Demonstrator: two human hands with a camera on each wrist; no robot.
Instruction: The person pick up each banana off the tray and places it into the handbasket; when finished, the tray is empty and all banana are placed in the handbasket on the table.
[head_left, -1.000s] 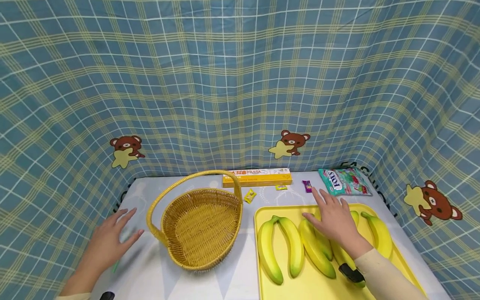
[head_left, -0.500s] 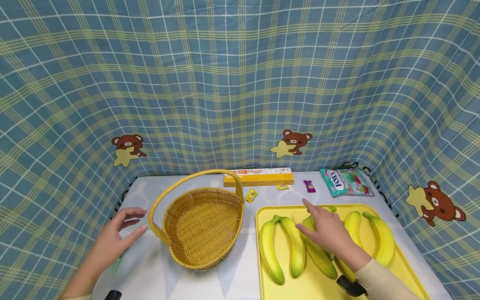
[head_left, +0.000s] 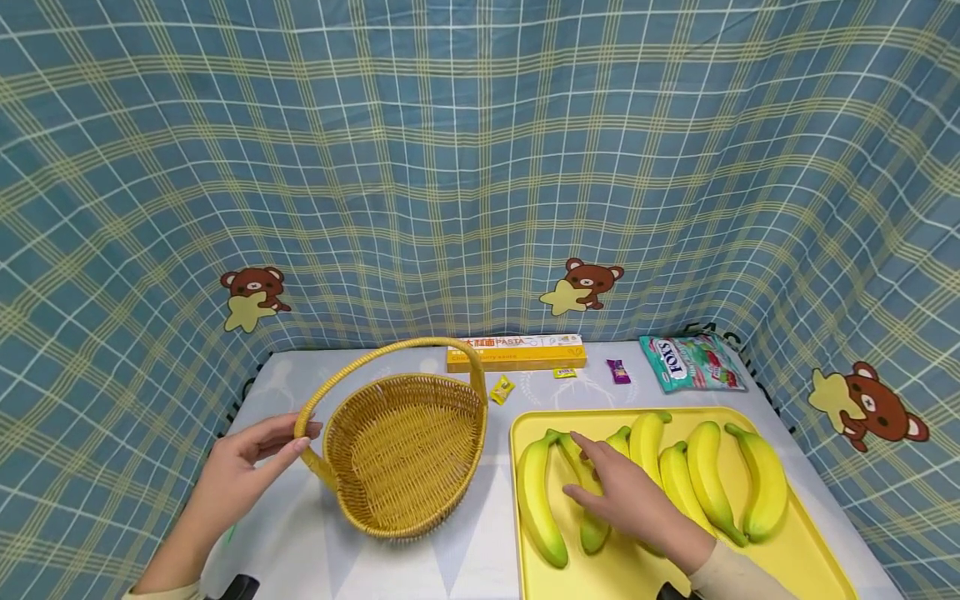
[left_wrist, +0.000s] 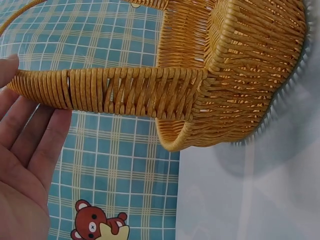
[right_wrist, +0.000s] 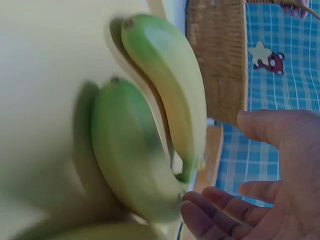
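Bananas run lengthwise away from you, under your flat right hand (left hand, fingers relaxed, touches the basket handle).

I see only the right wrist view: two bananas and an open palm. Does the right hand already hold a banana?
Observer: Not yet. In the head view the right hand lies over the pair of joined bananas on the yellow tray, fingers straight.
Operator: Where is the left hand?
Observer: The left hand touches the handle of the wicker basket, fingers relaxed.
Operator: Is something inside the basket?
Observer: No, only its woven bottom shows.
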